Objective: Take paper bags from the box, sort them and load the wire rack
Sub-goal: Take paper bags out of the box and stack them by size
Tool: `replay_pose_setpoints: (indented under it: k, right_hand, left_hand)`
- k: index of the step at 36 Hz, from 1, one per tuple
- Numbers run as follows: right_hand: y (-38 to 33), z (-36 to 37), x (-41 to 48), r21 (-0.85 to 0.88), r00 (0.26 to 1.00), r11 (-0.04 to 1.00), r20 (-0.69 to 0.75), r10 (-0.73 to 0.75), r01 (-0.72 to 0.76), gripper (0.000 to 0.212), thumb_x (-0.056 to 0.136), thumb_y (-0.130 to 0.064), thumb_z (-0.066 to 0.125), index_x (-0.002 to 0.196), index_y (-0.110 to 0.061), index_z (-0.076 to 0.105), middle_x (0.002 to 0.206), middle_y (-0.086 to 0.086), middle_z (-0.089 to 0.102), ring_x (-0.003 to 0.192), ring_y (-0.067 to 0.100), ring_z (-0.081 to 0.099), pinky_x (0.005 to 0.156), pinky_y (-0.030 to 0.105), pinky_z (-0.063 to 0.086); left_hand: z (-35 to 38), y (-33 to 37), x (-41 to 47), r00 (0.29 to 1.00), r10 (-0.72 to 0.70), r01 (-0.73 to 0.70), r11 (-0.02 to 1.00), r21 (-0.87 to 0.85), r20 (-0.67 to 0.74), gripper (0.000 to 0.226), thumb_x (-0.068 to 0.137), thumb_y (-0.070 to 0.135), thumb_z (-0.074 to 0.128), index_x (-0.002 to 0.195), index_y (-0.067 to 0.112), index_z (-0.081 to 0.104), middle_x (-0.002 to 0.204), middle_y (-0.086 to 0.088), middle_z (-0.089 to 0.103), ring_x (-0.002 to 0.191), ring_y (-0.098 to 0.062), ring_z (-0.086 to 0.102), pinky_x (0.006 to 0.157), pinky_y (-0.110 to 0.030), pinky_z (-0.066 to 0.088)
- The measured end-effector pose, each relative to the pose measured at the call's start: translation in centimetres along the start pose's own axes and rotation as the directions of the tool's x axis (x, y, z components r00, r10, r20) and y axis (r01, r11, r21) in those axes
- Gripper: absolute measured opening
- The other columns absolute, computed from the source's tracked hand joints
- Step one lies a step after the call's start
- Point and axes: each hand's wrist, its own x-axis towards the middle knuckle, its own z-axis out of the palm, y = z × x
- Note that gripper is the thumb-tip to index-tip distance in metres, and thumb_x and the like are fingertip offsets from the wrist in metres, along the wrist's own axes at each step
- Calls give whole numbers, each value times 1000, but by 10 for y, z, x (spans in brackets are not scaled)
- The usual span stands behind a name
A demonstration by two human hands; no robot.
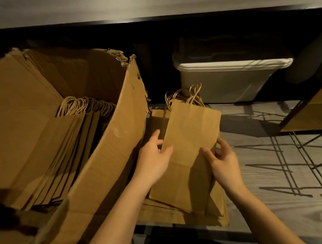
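Note:
A large open cardboard box (108,149) fills the left, with several flat brown paper bags (64,142) standing inside, twine handles up. To its right a flat brown paper bag (192,130) lies tilted on top of a pile of bags (218,210) on the floor, handles pointing away. My left hand (155,157) holds the top bag's left edge, thumb on its face and fingers behind it. On the bag's right edge, my right hand (224,161) pinches the paper between thumb and fingers.
A pale plastic bin (228,82) stands behind the pile under a dark counter edge. A wire rack (302,148) lies on the grey floor at the right, casting shadows. Another brown cardboard piece (319,112) leans at the far right.

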Motion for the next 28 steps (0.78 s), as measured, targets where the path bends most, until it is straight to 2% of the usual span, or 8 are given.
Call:
replay_pose_setpoints:
  k: [3, 6, 9, 12, 16, 20, 23, 28]
  right_hand:
    - [2, 7, 3, -15, 996, 999, 85, -30, 31, 65, 90, -18, 62, 147, -23, 29, 133, -5, 50, 122, 14, 48, 105, 39, 42]
    - [12, 11, -4, -83, 993, 996, 116, -4, 14, 78, 89, -25, 63, 151, -27, 15, 152, -1, 32, 137, 18, 34, 112, 46, 34]
    - [20, 15, -17, -119, 989, 993, 144, 17, 0, 84, 88, -33, 63, 151, -33, 7, 157, -4, 22, 141, 18, 27, 114, 47, 30]
    - [23, 17, -23, -111, 985, 994, 171, 27, -8, 85, 89, -32, 62, 151, -32, 4, 157, -5, 20, 141, 17, 26, 115, 47, 27]
    - [18, 17, -17, -55, 979, 998, 196, 49, -39, 81, 89, -32, 62, 151, -31, 9, 157, -5, 22, 141, 16, 27, 115, 46, 28]
    - [4, 17, -12, -15, 981, 999, 191, 32, -29, 74, 90, -30, 60, 150, -29, 17, 155, -3, 26, 141, 16, 28, 115, 43, 28]
    - [-11, 20, -10, -30, 991, 998, 127, -51, 55, 63, 93, -24, 57, 148, -25, 25, 153, 1, 31, 140, 18, 29, 112, 34, 29]
    - [-52, 22, -6, -21, 963, 968, 106, -246, 249, 37, 95, -17, 52, 131, -22, 48, 131, -3, 54, 123, 11, 50, 101, 24, 43]
  left_hand:
    - [0, -9, 2, 999, -30, 29, 999, 29, 21, 68, 95, 27, 54, 151, 25, 14, 150, 1, 36, 127, -13, 44, 102, -29, 39]
    - [3, -23, -1, 993, -96, 88, 990, 109, 67, 67, 96, 30, 51, 151, 26, 13, 150, -1, 35, 106, -3, 52, 83, -15, 41]
    - [8, -34, -5, 989, -126, 111, 980, 167, 82, 66, 96, 32, 50, 151, 24, 13, 152, -3, 31, 133, -16, 39, 97, -23, 35]
    - [11, -37, -9, 987, -137, 119, 973, 198, 81, 66, 96, 33, 50, 151, 25, 13, 151, -2, 34, 134, -16, 38, 98, -24, 34]
    - [10, -38, -12, 985, -137, 106, 958, 267, 102, 70, 96, 38, 49, 152, 24, 9, 155, -2, 25, 140, -19, 28, 111, -32, 32]
    - [6, -28, -13, 976, -160, 115, 957, 267, 151, 72, 96, 39, 48, 152, 26, 4, 157, -3, 16, 142, -21, 21, 114, -37, 27]
    - [-2, -9, -16, 975, -120, 59, 950, 306, 187, 72, 96, 40, 47, 152, 27, 3, 159, -1, 7, 145, -21, 13, 114, -39, 22]
    - [-29, 32, -30, 952, 8, -129, 917, 377, 306, 64, 97, 44, 41, 151, 26, 11, 158, 1, 12, 143, -20, 21, 113, -37, 26]
